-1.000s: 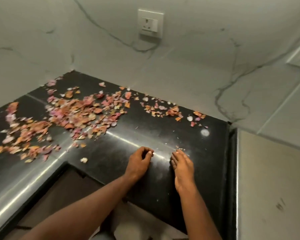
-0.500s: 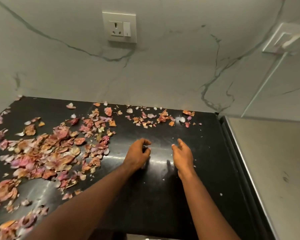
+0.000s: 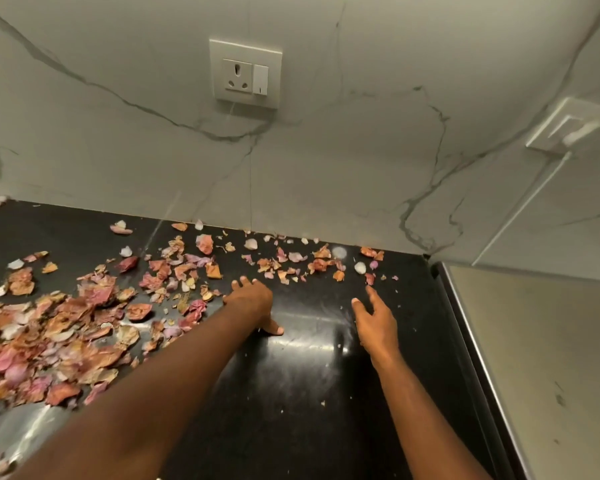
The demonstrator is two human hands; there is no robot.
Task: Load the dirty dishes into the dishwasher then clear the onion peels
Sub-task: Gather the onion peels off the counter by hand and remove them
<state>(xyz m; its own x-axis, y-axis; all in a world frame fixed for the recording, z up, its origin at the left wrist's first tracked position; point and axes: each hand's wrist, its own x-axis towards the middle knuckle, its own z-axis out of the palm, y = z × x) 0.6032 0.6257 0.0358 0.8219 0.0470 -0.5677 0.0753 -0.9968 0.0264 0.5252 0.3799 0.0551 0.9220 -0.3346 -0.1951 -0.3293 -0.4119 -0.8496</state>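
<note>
Bare black counter (image 3: pixel 312 393) lies open around my hands. Peels (image 3: pixel 66 323) crowd my left side, a thinner line (image 3: pixel 309 263) ahead by the wall (image 3: pixel 326 174), which blocks further reach.

wall socket (image 3: pixel 245 75) on marble wall (image 3: pixel 361 150) | black countertop (image 3: pixel 309 393) | switch plate (image 3: pixel 575 128) right

Both bare forearms reaching forward, left hand (image 3: pixel 253 301) palm down with fingers spread, right hand (image 3: pixel 373 322) open, fingers extended

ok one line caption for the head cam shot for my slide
Both hands, left hand and right hand, reach across a black countertop toward scattered onion peels.
</note>
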